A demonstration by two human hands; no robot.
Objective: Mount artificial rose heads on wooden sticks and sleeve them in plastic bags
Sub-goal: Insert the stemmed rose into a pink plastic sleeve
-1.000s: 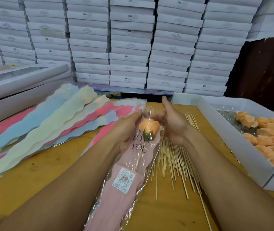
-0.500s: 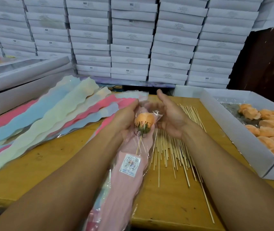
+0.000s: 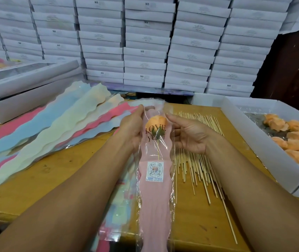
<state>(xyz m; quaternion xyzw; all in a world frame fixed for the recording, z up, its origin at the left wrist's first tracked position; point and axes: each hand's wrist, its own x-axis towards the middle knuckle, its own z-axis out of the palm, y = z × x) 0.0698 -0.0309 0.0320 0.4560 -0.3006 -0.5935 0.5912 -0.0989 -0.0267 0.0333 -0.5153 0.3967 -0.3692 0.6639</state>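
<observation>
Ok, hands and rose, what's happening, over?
Left hand grips the pink bag. Right hand open beside it. Rose on its stick inside. Nothing blocking.

Stacked white boxes (image 3: 145, 42) stand behind the wooden table (image 3: 36, 188).

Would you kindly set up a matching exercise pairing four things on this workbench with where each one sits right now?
Things:
1. rose head
2. loose sticks
3. spare rose heads
4. coloured sleeves

Places:
A. fanned out on the table's left side
B. inside the pink bag
C. in the white tray at right
D. lying on the table beneath the right hand

Pairs: 1-B, 2-D, 3-C, 4-A
</observation>
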